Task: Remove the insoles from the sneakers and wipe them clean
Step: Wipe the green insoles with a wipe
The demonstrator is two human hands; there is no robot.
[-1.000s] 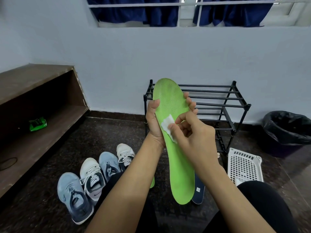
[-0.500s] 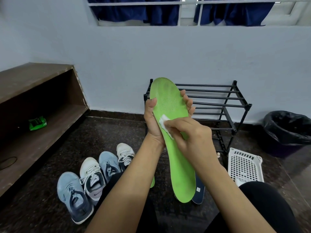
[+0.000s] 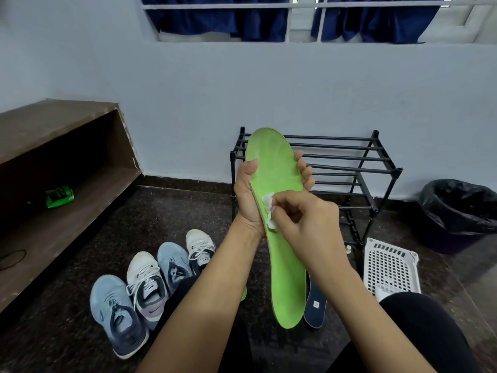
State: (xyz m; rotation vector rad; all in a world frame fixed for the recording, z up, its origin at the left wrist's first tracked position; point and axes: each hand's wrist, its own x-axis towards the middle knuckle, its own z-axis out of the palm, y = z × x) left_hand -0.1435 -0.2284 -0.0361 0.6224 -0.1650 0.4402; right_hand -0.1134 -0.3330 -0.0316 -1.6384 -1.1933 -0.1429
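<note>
The right hand, entering from 5 o'clock, pinches a crumpled white wipe between thumb and fingertips and presses it on the green insole at mid-length. The left hand, entering from 7 o'clock, is wrapped round the insole's upper half, thumb at the near edge, fingers curled over the far edge. The insole stands almost upright at the centre of the view, toe toward 12 o'clock, heel toward 6 o'clock.

To wipe well, the supporting hand probably ought to back the insole directly behind the wipe, since so thin a piece is likely to bend away under pressure. Long strokes from toe to heel, with the wipe refolded to a fresh face, would likely lift more dirt than dabbing.

At 7 o'clock four sneakers sit in a row on the dark floor. A navy insole lies on the floor beyond the green heel and carries a small pale label, too small to read. A swoosh-like mark shows on one white sneaker. The green packet at 9 o'clock bears print that is illegible.
</note>
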